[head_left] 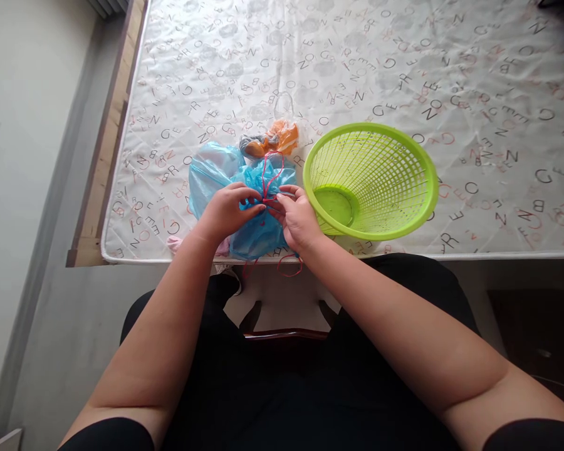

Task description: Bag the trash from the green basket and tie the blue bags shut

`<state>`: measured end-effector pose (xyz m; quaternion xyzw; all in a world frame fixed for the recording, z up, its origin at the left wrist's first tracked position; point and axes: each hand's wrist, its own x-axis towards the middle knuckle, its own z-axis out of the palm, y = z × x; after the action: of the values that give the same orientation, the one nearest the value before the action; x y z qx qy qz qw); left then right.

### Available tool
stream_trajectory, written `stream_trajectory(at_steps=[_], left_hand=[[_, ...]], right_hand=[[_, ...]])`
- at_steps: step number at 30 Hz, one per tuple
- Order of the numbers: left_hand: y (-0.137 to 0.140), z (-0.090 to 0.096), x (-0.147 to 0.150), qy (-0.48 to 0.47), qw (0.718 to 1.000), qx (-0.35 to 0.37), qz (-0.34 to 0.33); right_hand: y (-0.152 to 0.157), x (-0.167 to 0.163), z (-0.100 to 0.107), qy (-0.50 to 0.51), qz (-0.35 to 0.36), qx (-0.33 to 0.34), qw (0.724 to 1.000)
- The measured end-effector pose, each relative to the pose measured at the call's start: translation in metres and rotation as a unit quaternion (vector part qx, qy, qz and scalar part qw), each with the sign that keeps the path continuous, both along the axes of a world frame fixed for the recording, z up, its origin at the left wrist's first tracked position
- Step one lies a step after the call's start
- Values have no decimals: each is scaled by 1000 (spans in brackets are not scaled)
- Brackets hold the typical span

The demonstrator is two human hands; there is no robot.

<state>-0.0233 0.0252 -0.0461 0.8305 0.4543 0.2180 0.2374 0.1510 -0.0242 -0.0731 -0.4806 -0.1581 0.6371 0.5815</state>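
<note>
Near the mattress's front edge lies a blue plastic bag point(258, 241), crumpled and gathered in the middle. A thin red string point(266, 169) loops up above the gathered part, and its loose ends hang over the edge. My left hand point(232, 210) pinches the string from the left, thumb and forefinger together. From the right, my right hand point(298, 216) pinches the same string, with its fingertips close to the left ones. Whether there is a knot between the fingertips is too small to tell.
A green plastic basket point(430, 188) lies tilted right of my hands. Behind the bag is a clear bag with orange and grey items point(282, 136). Something pink point(173, 243) shows beside my left forearm. The letter-printed mattress point(348, 69) has a wooden frame point(106, 150) at left.
</note>
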Motion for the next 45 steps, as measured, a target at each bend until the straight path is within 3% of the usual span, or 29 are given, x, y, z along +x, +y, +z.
stream_trajectory(at_steps=[11,20,28,36,45], left_hand=[[1,-3,1,1,1000,-17,4],[0,1,4,-2,999,-39,-4],[-1,4,8,1,997,-74,-16],[-1,5,7,-9,995,-98,-13],[-2,6,7,-46,996,-75,21]], right_hand=[[-1,0,-1,-19,25,35,999],[-4,-4,-4,-76,32,22,996],[-6,-1,-2,-121,42,64,990],[-5,0,-2,-114,60,60,990],[-5,-2,-2,-115,42,34,992]])
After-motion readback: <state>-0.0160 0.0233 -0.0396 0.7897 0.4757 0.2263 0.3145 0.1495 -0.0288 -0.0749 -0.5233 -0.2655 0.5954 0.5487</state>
